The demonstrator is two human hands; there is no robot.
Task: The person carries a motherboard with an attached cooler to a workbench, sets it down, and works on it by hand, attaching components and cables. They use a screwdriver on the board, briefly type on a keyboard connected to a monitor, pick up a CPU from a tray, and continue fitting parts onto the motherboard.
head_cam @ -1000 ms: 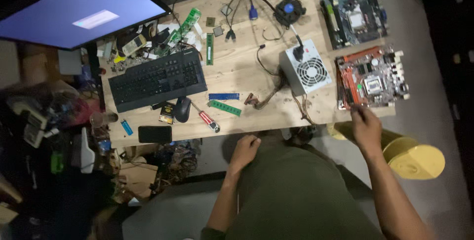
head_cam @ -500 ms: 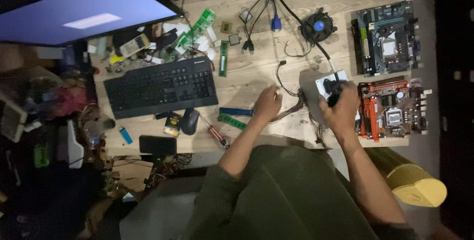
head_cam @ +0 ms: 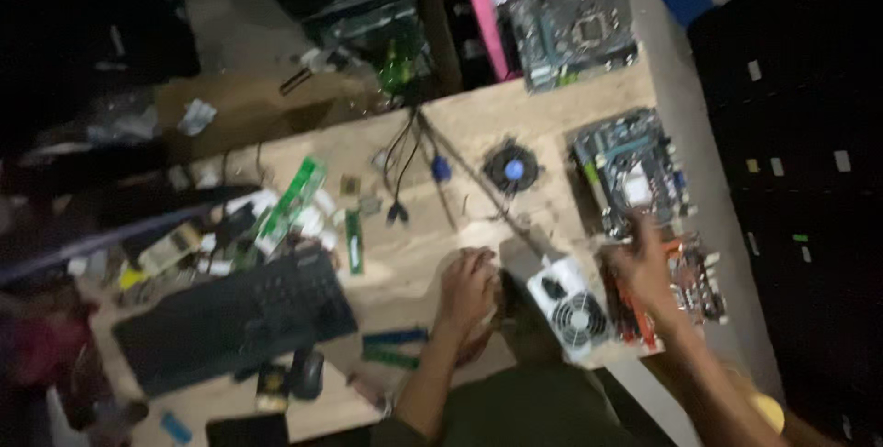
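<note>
The picture is blurred. My left hand [head_cam: 469,286] rests with bent fingers on the wooden table [head_cam: 414,254], right beside the grey power supply [head_cam: 570,304] with its round fan grille, at the brown cables there. Whether it grips them I cannot tell. My right hand [head_cam: 644,258] lies with spread fingers on the left edge of the red motherboard [head_cam: 694,281], just right of the power supply.
A dark motherboard [head_cam: 630,166] lies behind the red one, another [head_cam: 570,19] further back. A black cooler fan [head_cam: 510,171], loose cables [head_cam: 400,180], green memory sticks [head_cam: 354,240], a black keyboard [head_cam: 239,318], a mouse [head_cam: 308,373] and a tilted monitor [head_cam: 110,235] fill the left.
The view has swung up and to the right. My right hand has left the power supply and moved right onto the red motherboard. My left hand stays beside the power supply.
</note>
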